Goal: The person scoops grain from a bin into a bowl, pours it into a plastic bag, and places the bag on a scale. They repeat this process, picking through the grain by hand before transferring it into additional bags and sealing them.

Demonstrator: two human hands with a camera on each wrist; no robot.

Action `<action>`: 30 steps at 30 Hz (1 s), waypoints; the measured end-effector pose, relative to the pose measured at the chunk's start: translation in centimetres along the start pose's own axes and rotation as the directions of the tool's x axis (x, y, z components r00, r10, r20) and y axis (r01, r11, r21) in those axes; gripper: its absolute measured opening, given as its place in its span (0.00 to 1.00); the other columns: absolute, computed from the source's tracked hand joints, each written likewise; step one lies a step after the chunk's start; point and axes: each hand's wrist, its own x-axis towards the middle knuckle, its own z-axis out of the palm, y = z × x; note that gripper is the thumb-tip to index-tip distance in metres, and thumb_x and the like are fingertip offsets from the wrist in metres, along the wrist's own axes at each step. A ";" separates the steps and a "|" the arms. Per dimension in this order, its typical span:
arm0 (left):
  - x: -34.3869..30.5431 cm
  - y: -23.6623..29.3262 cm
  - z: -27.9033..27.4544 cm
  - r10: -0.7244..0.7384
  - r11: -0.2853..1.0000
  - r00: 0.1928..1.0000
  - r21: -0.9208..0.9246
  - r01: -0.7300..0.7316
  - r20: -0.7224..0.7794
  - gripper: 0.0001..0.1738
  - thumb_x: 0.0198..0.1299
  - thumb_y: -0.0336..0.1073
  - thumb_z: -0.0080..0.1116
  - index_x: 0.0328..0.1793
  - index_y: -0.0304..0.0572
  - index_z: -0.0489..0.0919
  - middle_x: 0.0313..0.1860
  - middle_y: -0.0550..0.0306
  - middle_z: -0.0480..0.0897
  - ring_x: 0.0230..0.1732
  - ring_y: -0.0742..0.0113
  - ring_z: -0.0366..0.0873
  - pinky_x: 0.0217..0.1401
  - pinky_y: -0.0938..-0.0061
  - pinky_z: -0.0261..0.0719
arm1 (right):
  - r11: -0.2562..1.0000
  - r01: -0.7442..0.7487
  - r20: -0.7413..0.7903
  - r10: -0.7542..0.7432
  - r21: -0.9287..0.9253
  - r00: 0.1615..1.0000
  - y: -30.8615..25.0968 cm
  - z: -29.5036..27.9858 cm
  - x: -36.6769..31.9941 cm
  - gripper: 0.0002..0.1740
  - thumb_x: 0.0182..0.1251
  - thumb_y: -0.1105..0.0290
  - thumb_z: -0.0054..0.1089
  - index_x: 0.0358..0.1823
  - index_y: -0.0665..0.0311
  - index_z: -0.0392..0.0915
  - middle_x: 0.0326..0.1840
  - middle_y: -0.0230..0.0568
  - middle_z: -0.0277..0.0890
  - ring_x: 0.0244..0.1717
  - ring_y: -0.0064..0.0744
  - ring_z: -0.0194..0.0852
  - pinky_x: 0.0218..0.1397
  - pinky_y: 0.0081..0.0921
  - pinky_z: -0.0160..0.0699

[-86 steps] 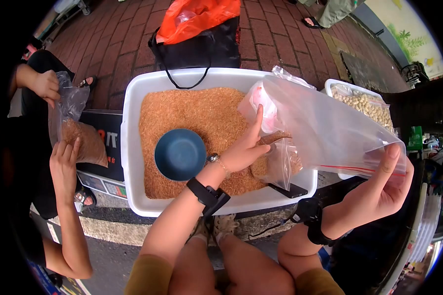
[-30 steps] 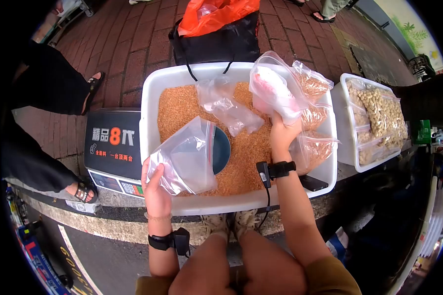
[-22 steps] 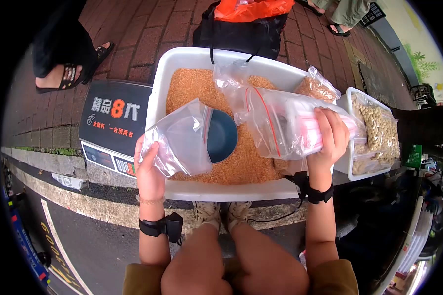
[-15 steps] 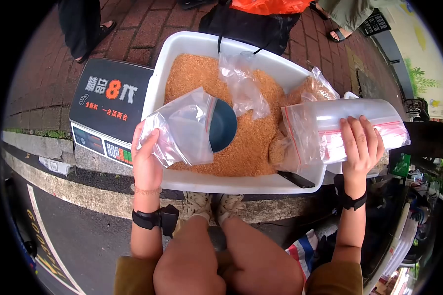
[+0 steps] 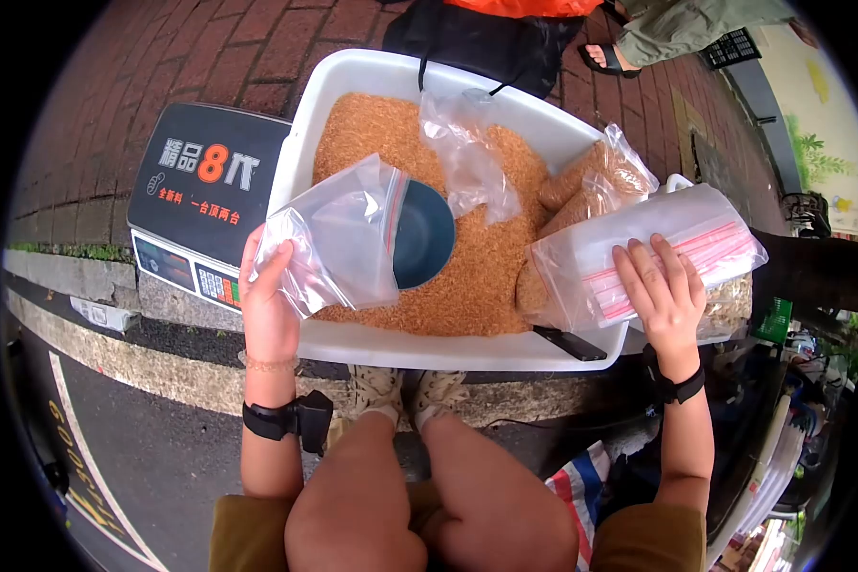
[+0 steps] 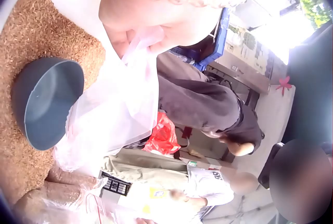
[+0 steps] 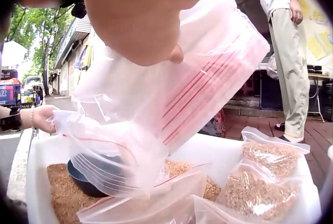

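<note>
My left hand [image 5: 270, 296] pinches the edge of a clear zip bag [image 5: 338, 234] at the left of the tub, thumb on top. The bag looks empty and overlaps the blue-grey bowl [image 5: 427, 243], which sits in orange-brown dried flakes [image 5: 481, 286]. At the right, my right hand [image 5: 660, 296] grips a pack of zip bags [image 5: 682, 224] with red seal strips, inside a larger clear bag, its fingers spread over the top. In the right wrist view the pack [image 7: 208, 78] hangs above the tub, and the thumb's hold is mostly hidden.
The white tub [image 5: 400, 353] also holds filled bags [image 5: 577, 186], a crumpled clear bag [image 5: 467, 162] and a black phone-like slab [image 5: 570, 344]. A scale [image 5: 200, 191] stands left, a black bag [image 5: 486, 48] behind. Someone in sandals [image 5: 608, 60] stands at the back.
My left hand went from reaching toward the large bag to holding one zip bag at the left. My right hand carried the pack out to the right, then slightly back left. The crumpled bag stays on the flakes.
</note>
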 end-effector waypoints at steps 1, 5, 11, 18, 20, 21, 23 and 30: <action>0.0 -0.1 0.0 0.014 1.000 1.000 0.006 -0.014 -0.001 0.18 0.59 0.31 0.53 0.56 0.38 0.70 0.40 0.61 0.78 0.36 0.77 0.74 0.36 0.83 0.71 | 0.996 0.088 -0.018 -0.088 -0.001 0.996 0.1 -0.1 0.1 0.17 0.54 0.68 0.52 0.47 0.48 0.78 0.47 0.23 0.76 0.51 0.28 0.73 0.55 0.27 0.63; 0.1 -1.0 0.3 0.002 1.000 1.000 -0.004 -0.002 -0.018 0.18 0.59 0.30 0.53 0.56 0.38 0.70 0.40 0.61 0.78 0.37 0.77 0.75 0.36 0.83 0.71 | 0.960 0.268 -0.023 -0.267 0.076 0.963 -0.9 0.2 0.5 0.15 0.53 0.70 0.53 0.44 0.51 0.78 0.46 0.23 0.75 0.49 0.26 0.74 0.55 0.24 0.62; 0.1 -1.5 0.7 -0.019 1.000 1.000 0.016 0.019 -0.013 0.18 0.59 0.30 0.53 0.56 0.37 0.70 0.41 0.60 0.78 0.37 0.76 0.75 0.36 0.82 0.72 | 0.972 0.185 -0.061 -0.178 0.147 0.982 -2.3 1.6 0.9 0.15 0.50 0.70 0.53 0.41 0.54 0.78 0.44 0.25 0.74 0.50 0.26 0.72 0.51 0.23 0.63; 0.0 -0.8 0.3 -0.010 1.000 1.000 0.029 0.010 0.002 0.18 0.60 0.30 0.51 0.57 0.38 0.70 0.43 0.60 0.78 0.39 0.76 0.75 0.39 0.82 0.71 | 0.673 -0.516 0.081 0.566 0.529 0.821 -0.8 5.1 -2.1 0.17 0.47 0.77 0.56 0.42 0.62 0.78 0.45 0.36 0.77 0.50 0.33 0.70 0.53 0.26 0.62; 0.1 -0.8 0.2 -0.015 0.999 1.000 0.031 0.014 0.026 0.18 0.60 0.30 0.51 0.57 0.38 0.69 0.43 0.60 0.78 0.40 0.76 0.75 0.39 0.81 0.71 | 0.323 -0.571 0.140 0.771 0.755 0.622 -1.2 4.9 -3.4 0.16 0.52 0.76 0.57 0.45 0.67 0.78 0.47 0.41 0.77 0.50 0.33 0.72 0.54 0.29 0.66; 0.0 -0.9 0.3 -0.022 0.999 0.999 0.035 0.021 0.039 0.19 0.60 0.30 0.51 0.58 0.38 0.69 0.44 0.59 0.77 0.41 0.76 0.75 0.40 0.81 0.71 | 0.325 -0.579 0.139 0.776 0.747 0.615 -1.5 4.4 -3.6 0.16 0.52 0.76 0.57 0.45 0.67 0.78 0.47 0.41 0.77 0.50 0.33 0.72 0.54 0.29 0.66; -0.3 -1.0 1.0 -0.030 0.999 0.999 0.036 0.030 0.021 0.20 0.60 0.30 0.51 0.59 0.37 0.68 0.45 0.59 0.77 0.41 0.76 0.75 0.40 0.80 0.71 | 0.004 -0.628 0.343 0.835 0.778 0.430 -2.1 3.5 -3.3 0.15 0.57 0.75 0.56 0.47 0.71 0.76 0.49 0.44 0.76 0.49 0.33 0.72 0.54 0.30 0.69; -0.9 -1.1 1.8 -0.051 0.998 0.998 0.043 0.052 -0.029 0.24 0.60 0.30 0.51 0.63 0.36 0.65 0.50 0.56 0.75 0.48 0.70 0.74 0.48 0.75 0.72 | -0.589 0.059 0.585 0.808 0.806 0.076 -2.6 4.4 1.6 0.24 0.54 0.83 0.59 0.55 0.71 0.68 0.52 0.44 0.72 0.52 0.35 0.71 0.58 0.31 0.69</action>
